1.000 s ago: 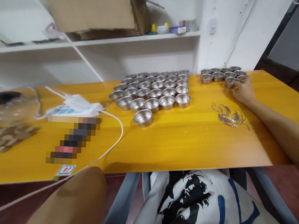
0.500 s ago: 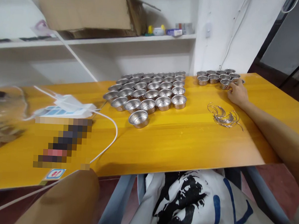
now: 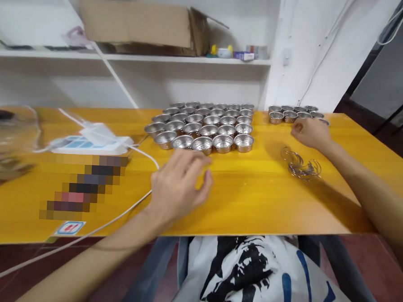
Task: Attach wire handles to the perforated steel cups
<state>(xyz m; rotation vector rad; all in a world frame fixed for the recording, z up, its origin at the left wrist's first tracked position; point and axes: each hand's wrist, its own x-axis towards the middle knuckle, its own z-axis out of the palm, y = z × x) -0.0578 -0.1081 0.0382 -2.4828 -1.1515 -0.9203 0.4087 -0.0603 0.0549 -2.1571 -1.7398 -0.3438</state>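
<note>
My left hand hovers at the front of a large block of perforated metal filter baskets. Its fingers bend forward, with the thumb held apart, and I see nothing between them. Whatever lies directly below this hand is hidden. My right hand is curled, with thumb and fingertips close together and no object showing in them. It is raised just in front of a smaller group of the same baskets, partly covering them. Nearer me than that hand lies a loose heap of thin curved metal wires.
A white power strip and its cable lie on the yellow table at left. A clear bag with brown pieces sits at far left. Behind, a shelf carries a cardboard box.
My left hand has come up from near my lap to the large block, covering the single front basket. My right hand has drawn back left from the smaller group, leaving a basket there.
</note>
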